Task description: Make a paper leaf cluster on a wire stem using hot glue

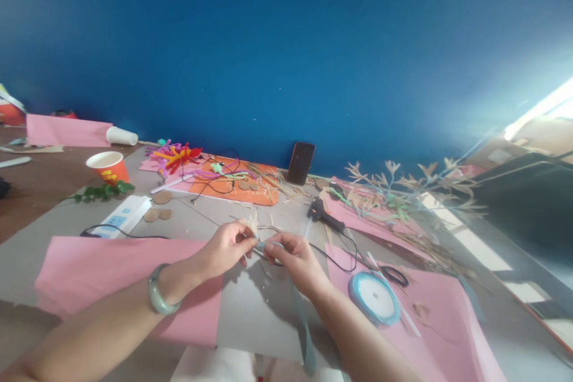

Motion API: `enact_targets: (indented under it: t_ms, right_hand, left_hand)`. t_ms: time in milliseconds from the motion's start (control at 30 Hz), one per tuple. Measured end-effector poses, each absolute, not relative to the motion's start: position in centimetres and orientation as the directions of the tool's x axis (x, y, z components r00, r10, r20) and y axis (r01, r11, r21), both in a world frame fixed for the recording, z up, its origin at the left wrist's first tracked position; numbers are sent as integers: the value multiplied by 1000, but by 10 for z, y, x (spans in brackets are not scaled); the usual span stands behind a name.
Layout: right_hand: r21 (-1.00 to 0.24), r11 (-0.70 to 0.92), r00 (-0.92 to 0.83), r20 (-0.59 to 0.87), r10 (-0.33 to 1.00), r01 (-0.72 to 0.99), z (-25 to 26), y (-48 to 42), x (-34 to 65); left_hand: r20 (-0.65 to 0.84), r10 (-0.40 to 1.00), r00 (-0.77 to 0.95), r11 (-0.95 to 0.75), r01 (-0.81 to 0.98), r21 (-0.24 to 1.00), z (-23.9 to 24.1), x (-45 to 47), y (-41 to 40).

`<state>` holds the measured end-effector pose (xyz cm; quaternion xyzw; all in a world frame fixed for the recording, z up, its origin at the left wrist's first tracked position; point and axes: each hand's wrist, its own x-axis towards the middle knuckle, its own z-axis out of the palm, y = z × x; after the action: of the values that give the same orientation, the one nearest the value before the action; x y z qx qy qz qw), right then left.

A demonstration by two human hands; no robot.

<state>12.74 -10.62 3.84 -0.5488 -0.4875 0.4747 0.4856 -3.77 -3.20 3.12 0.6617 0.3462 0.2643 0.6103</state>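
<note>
My left hand (226, 249) and my right hand (293, 256) meet over the grey table (250, 304). Both pinch a small bundle of dry straw (253, 225) with a pale blue ribbon (268, 245) wound at its base. The fingers of each hand are closed on it. A strip of the same ribbon (304, 328) trails down toward me from under my right hand. A green bangle (159, 292) sits on my left wrist. A spool of blue ribbon (374, 297) lies flat just right of my right forearm.
Pink paper sheets (102, 268) lie left and right. A black glue gun (324, 215) with its cord, a power strip (123, 218), an orange paper cup (108, 166), a phone (301, 162) leaning on the blue wall, dried branches (403, 197) and coloured pipe cleaners (176, 155) are further back.
</note>
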Motion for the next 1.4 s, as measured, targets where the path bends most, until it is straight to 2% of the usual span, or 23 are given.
enact_targets:
  t_ms: [267, 567, 667, 733, 833, 967, 1100, 1233, 1300, 1333, 1367, 1400]
  right_hand:
    - [-996, -36, 77, -30, 997, 83, 36, -106, 127]
    - [-994, -49, 46, -45, 998, 96, 32, -102, 131]
    - [-989, -75, 98, -62, 993, 130, 30, -98, 133]
    - [-994, -62, 170, -46, 984, 94, 31, -96, 135]
    - [-991, 132, 314, 125, 941, 1, 40, -94, 142]
    - [-898, 438, 464, 370, 805, -45, 63, -99, 158]
    - [-855, 519, 507, 439, 742, -20, 83, -107, 180]
    - [-903, 384, 459, 430, 778, 193, 88, -107, 213]
    - [-872, 170, 447, 392, 804, 458, 84, -102, 230]
    - [-769, -6, 410, 333, 849, 639, 80, -98, 238]
    - [-582, -169, 365, 238, 900, 796, 76, -95, 246]
    - [-484, -231, 355, 180, 917, 844, 70, -91, 253]
  left_hand:
    - [-71, 778, 624, -43, 166, 985, 26, -38, -29]
    - [-179, 751, 636, 116, 139, 983, 31, -37, -31]
    - [-177, 752, 635, 128, 123, 984, 25, -36, -24]
    - [-156, 772, 616, 134, 81, 988, 20, -37, -18]
    - [-136, 771, 622, 148, 32, 988, 15, -38, -10]
    - [-125, 776, 618, 185, -34, 982, 15, -39, -7]
    - [-126, 770, 625, 176, -18, 984, 13, -38, -5]
    - [-107, 760, 641, 171, -38, 985, 10, -38, -4]
    - [-94, 765, 637, 159, -46, 986, 10, -37, -4]
    - [-89, 768, 634, 153, -46, 987, 10, -37, -5]
    - [-90, 770, 632, 152, -45, 987, 11, -37, -6]
    - [-95, 770, 630, 157, -43, 987, 12, -37, -7]
